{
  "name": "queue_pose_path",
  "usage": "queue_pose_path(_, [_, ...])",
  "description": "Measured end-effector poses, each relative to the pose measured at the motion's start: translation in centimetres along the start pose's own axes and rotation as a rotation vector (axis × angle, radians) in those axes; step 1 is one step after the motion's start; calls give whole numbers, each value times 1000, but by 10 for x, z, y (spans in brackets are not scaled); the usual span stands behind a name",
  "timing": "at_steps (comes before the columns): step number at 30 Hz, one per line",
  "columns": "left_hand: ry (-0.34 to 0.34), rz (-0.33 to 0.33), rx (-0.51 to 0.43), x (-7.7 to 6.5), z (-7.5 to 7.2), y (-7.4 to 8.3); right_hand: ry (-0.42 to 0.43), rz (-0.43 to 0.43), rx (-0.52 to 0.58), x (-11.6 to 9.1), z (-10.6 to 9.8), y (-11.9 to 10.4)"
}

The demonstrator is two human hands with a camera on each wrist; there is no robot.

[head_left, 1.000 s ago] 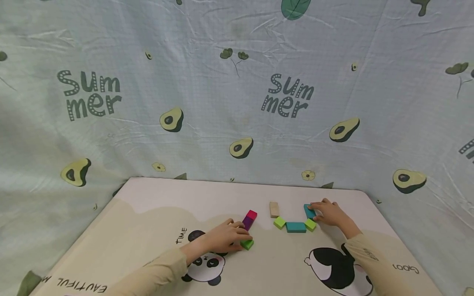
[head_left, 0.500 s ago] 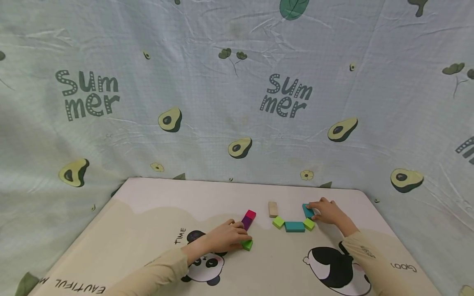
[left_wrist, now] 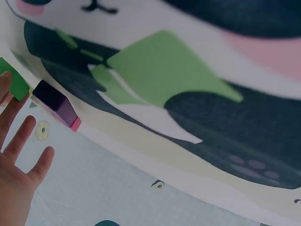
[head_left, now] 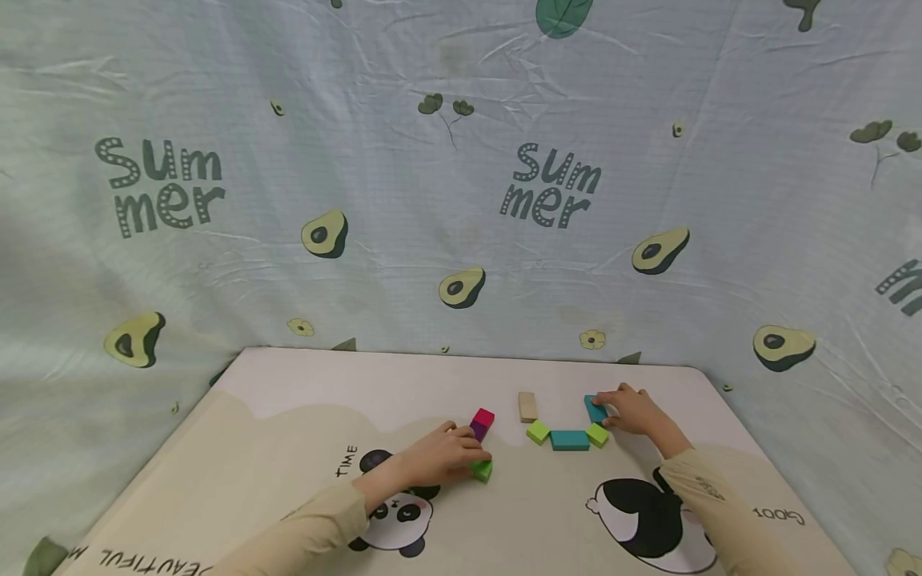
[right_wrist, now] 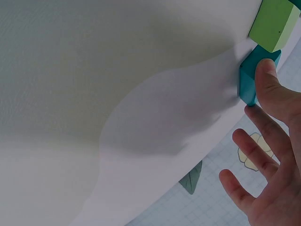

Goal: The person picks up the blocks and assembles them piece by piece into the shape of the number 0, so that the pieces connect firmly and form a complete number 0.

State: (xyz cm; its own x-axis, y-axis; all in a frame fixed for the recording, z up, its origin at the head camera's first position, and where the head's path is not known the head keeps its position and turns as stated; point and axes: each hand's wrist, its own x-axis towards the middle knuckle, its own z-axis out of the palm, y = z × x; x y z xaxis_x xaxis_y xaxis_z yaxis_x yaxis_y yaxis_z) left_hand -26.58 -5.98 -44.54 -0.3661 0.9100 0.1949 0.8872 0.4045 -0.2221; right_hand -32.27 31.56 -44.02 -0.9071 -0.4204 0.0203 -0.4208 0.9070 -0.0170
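Note:
In the head view my left hand [head_left: 435, 456] pinches a green block [head_left: 483, 470] between thumb and finger, near the table's middle. The left wrist view shows that green block [left_wrist: 16, 82] at its left edge, with the other fingers spread. Just behind it lies a purple block [head_left: 479, 431] with a pinkish-red block [head_left: 483, 417] at its far end. My right hand [head_left: 637, 412] holds a teal block [head_left: 593, 409] with the thumb on one side and the index finger at its end. A lime-green block [head_left: 597, 435] sits against this teal block's near end.
A second teal block [head_left: 570, 441] lies crosswise between the lime-green one and another lime-green block [head_left: 537, 433]. Behind the latter lies a plain wooden block [head_left: 527, 407]. Beyond the printed table mat [head_left: 389, 372] hangs a patterned cloth [head_left: 389, 160].
The green block in my left hand has turned slightly and shows more of its side. My right hand stays on the teal block. The whole head view has drifted a little.

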Motion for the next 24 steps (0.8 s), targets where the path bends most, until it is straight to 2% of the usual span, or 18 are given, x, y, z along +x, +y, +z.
queue_pose_path(7, [55,-30,-3,9,-3,-10,-12,17,-2,0,-1,-2])
queue_pose_path(14, [91,-99,-45,20,-5,-23,-14,28,12,0,-2,-3])
queue_pose_path(19, [98,-155,-97,31,-5,-32,-13,36,19,0,-1,-3])
queue_pose_path(24, [100,-212,-109,44,-3,-40,-17,45,29,0,-1,-5])
